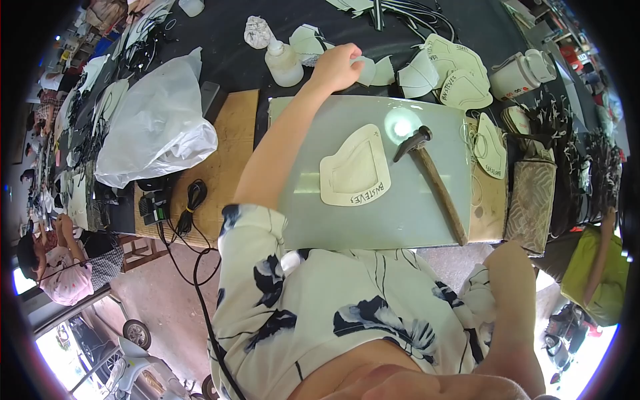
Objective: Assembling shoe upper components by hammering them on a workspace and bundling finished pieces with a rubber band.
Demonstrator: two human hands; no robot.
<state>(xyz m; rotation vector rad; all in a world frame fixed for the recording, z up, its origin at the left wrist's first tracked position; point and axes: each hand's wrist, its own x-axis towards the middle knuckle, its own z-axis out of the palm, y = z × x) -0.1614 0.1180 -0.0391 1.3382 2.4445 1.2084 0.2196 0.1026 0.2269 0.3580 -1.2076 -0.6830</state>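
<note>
My left hand [337, 69] reaches over the far edge of the grey work board [300, 223]. Its fingers are curled together among cream-coloured cut pieces [381, 71]; what they hold, if anything, is hidden. Beside that hand stands a white plastic bottle [285, 67]. On the board lies a cream template with a cut-out outline and handwriting [331, 183]. To its right rests a hammer [437, 183], its head away from me and its wooden handle toward me. My right forearm [517, 313] is bent back at the lower right, and its hand lies outside the picture.
A white plastic bag [157, 130] and coiled black cables [193, 197] sit left of the board. More templates [460, 70], a white jar [523, 73] and a patterned pouch [531, 203] are on the right. Other people [63, 270] sit at the far left.
</note>
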